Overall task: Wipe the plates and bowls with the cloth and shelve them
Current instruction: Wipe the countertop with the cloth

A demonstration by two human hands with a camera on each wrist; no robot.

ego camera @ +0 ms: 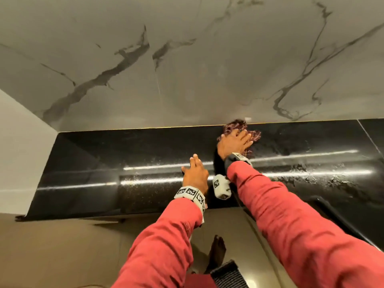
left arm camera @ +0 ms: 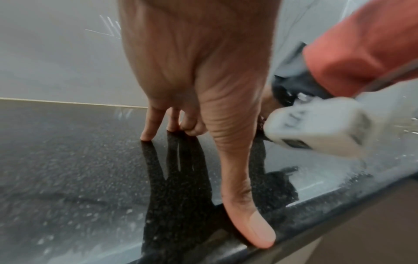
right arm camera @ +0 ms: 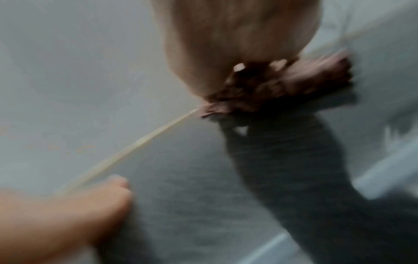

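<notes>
A maroon checked cloth [ego camera: 255,134] lies bunched on the black stone counter [ego camera: 124,146], right against the back wall. My right hand [ego camera: 234,142] lies flat on top of it, fingers spread and straight, pressing it down. The right wrist view is blurred and shows the right hand [right arm camera: 237,44] over the cloth [right arm camera: 282,85]. My left hand [ego camera: 195,173] rests open on the counter near its front edge, to the left of the right wrist. In the left wrist view the left hand [left arm camera: 214,107] touches the stone with its fingertips and thumb. No plate or bowl shows in any view.
A grey marble wall [ego camera: 187,69] rises behind the counter and a white side wall [ego camera: 18,152] closes its left end. Wet smears [ego camera: 311,169] streak the counter's right part. A dark raised rim [ego camera: 332,213] runs at lower right. Below are the floor and a foot [ego camera: 217,250].
</notes>
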